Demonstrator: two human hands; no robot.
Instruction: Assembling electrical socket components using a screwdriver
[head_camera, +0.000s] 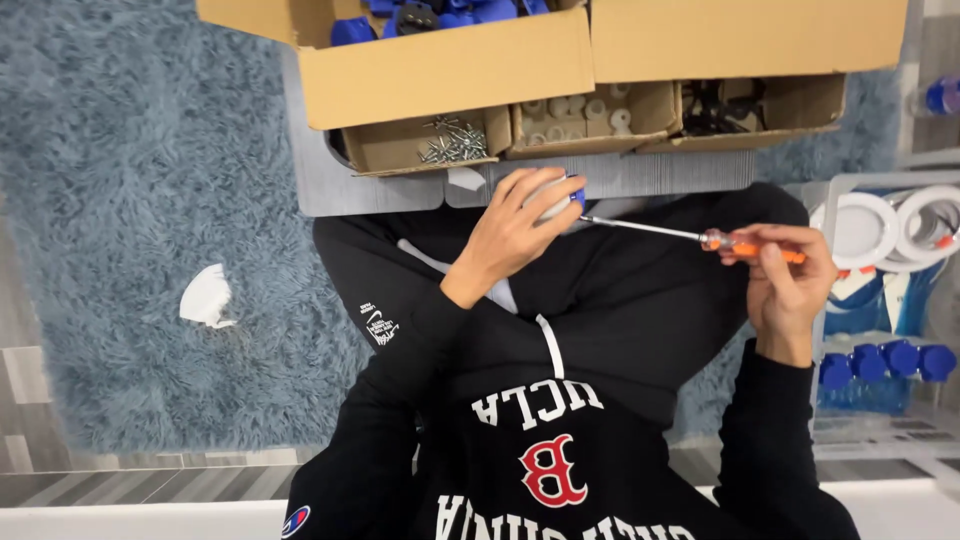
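My left hand (512, 232) is closed around a small white and blue part (560, 197), held above my lap. My right hand (790, 275) grips the orange handle of a screwdriver (690, 236). Its thin metal shaft runs left and its tip meets the side of the white and blue part. Both sleeves are black, and I sit cross-legged on the floor.
Three small cardboard trays lie ahead on a grey board (330, 190): screws (455, 142), pale round pieces (585, 118), dark parts (712, 108). A bigger box (440, 60) holds blue parts. A clear bin (885, 300) at right holds white rings and blue caps. A white scrap (207, 297) lies on the blue-grey rug.
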